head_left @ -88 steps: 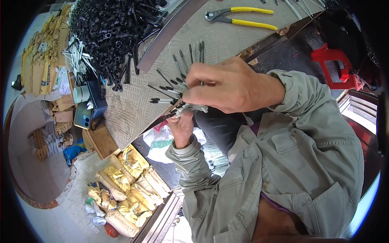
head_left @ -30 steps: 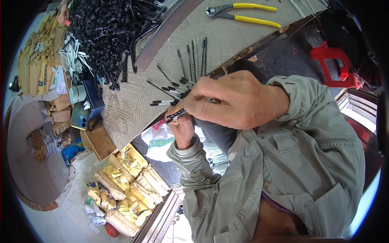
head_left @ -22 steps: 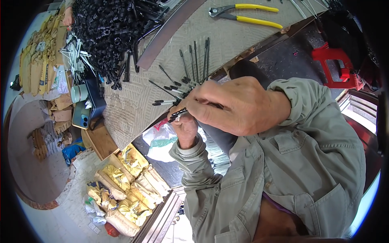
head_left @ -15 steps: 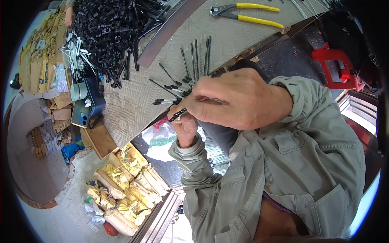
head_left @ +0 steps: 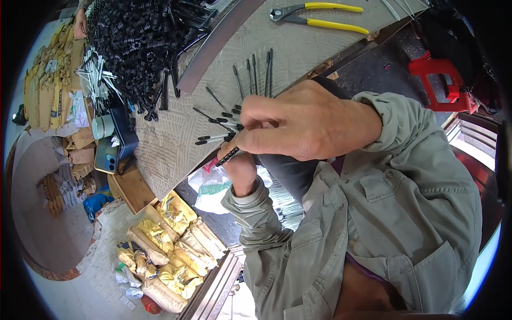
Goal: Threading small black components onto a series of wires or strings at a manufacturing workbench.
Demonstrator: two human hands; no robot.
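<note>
My right hand [head_left: 304, 125] is closed in a pinch over the table's edge, thumb and forefinger together. What lies between its fingertips is too hidden to make out. Just below and partly behind it, my left hand [head_left: 241, 169] has its fingers curled in. A short black notched stick [head_left: 228, 156] slants across the left hand's fingers, its upper end meeting my right thumb. Several thin black rods [head_left: 249, 74] fan out over the tabletop beyond the hands. Among them are pale rods with black tips [head_left: 209, 139]. Their near ends disappear behind my hands.
A big heap of black plastic parts [head_left: 141, 48] covers the far left, beside a flat metal strip [head_left: 213, 45]. Yellow-handled pincers [head_left: 320, 16] lie at the back. A phone [head_left: 106, 156] and white rods [head_left: 96, 74] sit left. Wrapped bundles [head_left: 170, 250] fill a box below.
The black notched stick shows at greater length below my right thumb. My right hand has shifted slightly left, and the whole view has moved a little. At top left, another person's hand shows more.
</note>
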